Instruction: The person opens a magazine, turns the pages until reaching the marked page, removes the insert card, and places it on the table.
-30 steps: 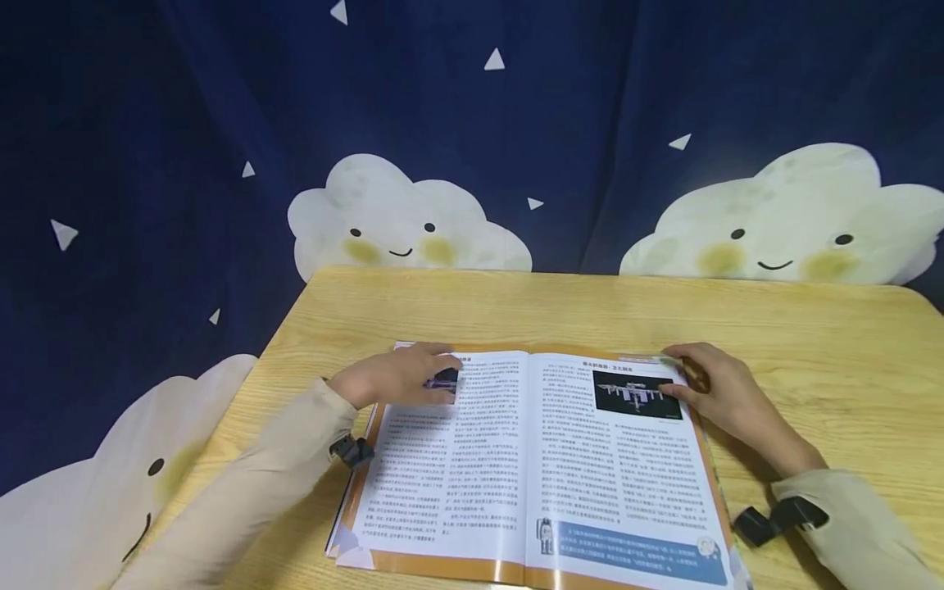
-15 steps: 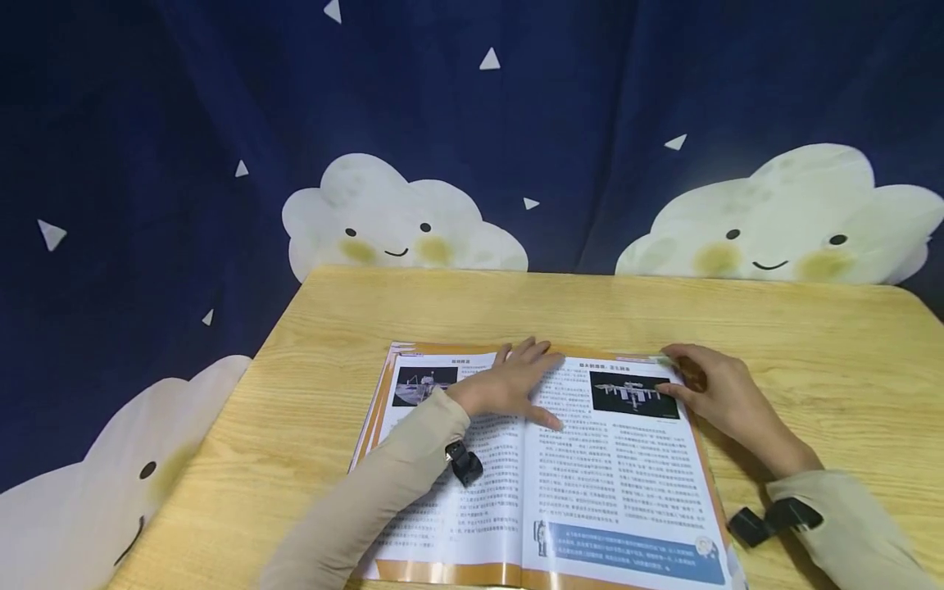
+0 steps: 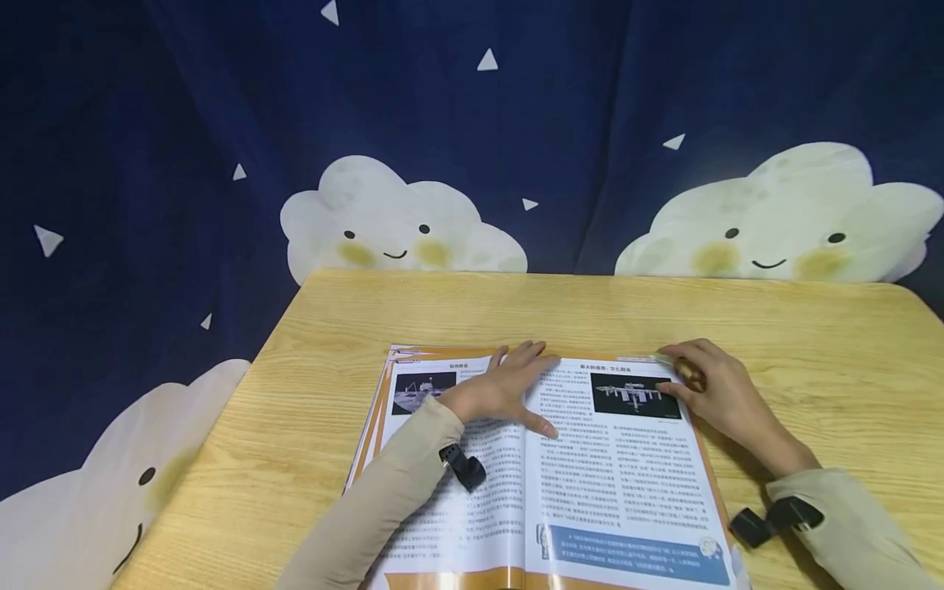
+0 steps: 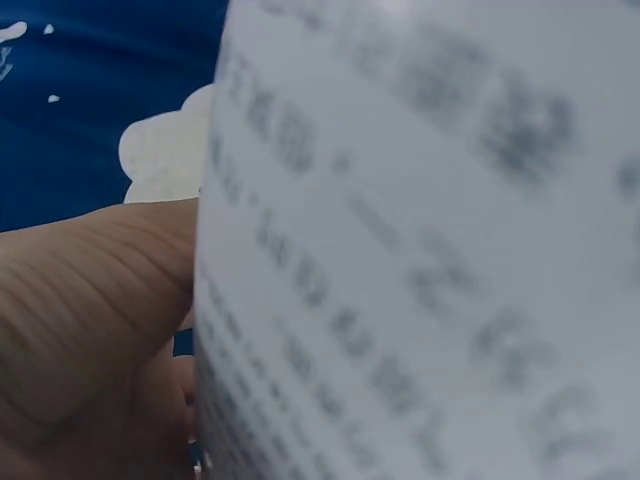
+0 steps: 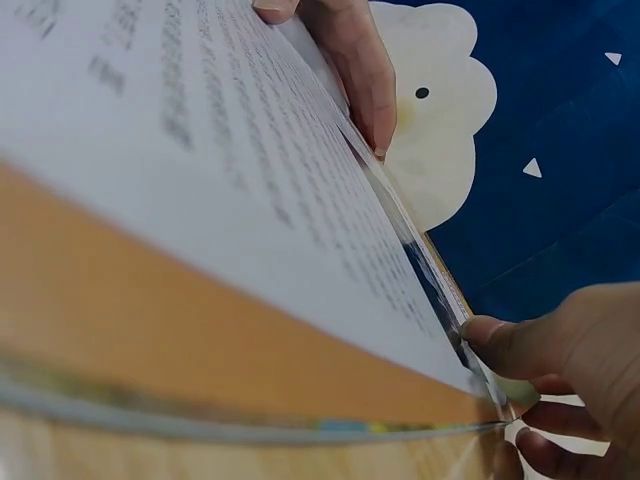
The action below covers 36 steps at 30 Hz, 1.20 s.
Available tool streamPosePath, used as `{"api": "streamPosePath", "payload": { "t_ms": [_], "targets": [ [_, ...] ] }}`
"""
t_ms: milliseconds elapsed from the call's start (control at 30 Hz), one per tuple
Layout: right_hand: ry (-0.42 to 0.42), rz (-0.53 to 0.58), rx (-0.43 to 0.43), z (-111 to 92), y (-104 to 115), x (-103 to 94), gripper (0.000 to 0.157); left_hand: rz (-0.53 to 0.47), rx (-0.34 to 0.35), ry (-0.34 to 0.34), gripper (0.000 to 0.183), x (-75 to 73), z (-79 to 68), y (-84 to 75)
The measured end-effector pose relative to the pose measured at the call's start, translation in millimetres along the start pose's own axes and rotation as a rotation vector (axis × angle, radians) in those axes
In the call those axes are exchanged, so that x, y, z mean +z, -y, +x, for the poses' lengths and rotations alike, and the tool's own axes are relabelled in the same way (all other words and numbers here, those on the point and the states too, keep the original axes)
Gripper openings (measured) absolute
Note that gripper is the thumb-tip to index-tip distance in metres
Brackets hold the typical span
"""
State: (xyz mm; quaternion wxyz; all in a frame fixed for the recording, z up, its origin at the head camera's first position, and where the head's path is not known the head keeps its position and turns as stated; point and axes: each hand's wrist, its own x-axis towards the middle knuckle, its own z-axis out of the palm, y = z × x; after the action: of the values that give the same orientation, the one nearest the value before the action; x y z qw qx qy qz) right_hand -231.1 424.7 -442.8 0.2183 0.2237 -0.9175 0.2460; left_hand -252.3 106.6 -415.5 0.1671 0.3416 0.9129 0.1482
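Note:
An open magazine [image 3: 575, 483] lies on the table, its pages printed with text and dark spacecraft photos. My left hand [image 3: 497, 393] rests across its middle fold near the top, fingers spread and straight. In the left wrist view a blurred page [image 4: 430, 250] fills most of the picture beside the left thumb [image 4: 100, 300]. At the upper right corner my right hand [image 3: 726, 393] pinches the magazine's edge. The right wrist view shows that thumb [image 5: 510, 340] on top of the page and the other fingers around and below the corner.
The light wooden table [image 3: 826, 360] extends behind and to both sides of the magazine. Behind it hangs a dark blue curtain [image 3: 575, 106] with smiling clouds and small white triangles. A black strap [image 3: 463, 467] sits at the left wrist, another strap [image 3: 774, 520] at the right.
My left hand has moved right from the left page to the middle fold, uncovering the left photo, and its fingers have spread. The right hand stays at the right corner.

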Motion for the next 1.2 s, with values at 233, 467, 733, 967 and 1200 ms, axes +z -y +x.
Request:
{"api": "streamPosePath", "payload": {
  "t_ms": [233,467,733,967,1200],
  "targets": [
    [0.021,-0.007,0.004,-0.8,-1.1,1.2,0.049,0.026,-0.002,-0.011,0.111,-0.5,-0.7,-1.1],
    [0.053,-0.006,0.025,-0.3,-1.1,0.9,0.050,0.035,-0.008,-0.024,0.111,1.2,0.2,0.6],
    [0.039,0.001,0.019,-1.2,-1.6,0.0,0.054,0.031,-0.005,-0.041,0.112,1.6,-0.6,0.6],
    [0.038,-0.005,0.037,-1.2,-0.8,0.9,0.045,0.040,-0.016,-0.051,0.115,1.4,-1.5,-0.1],
    [0.022,-0.007,0.034,-0.5,-1.8,1.6,0.039,0.065,0.025,-0.093,0.114,0.2,-1.1,1.5]
  ]
}}
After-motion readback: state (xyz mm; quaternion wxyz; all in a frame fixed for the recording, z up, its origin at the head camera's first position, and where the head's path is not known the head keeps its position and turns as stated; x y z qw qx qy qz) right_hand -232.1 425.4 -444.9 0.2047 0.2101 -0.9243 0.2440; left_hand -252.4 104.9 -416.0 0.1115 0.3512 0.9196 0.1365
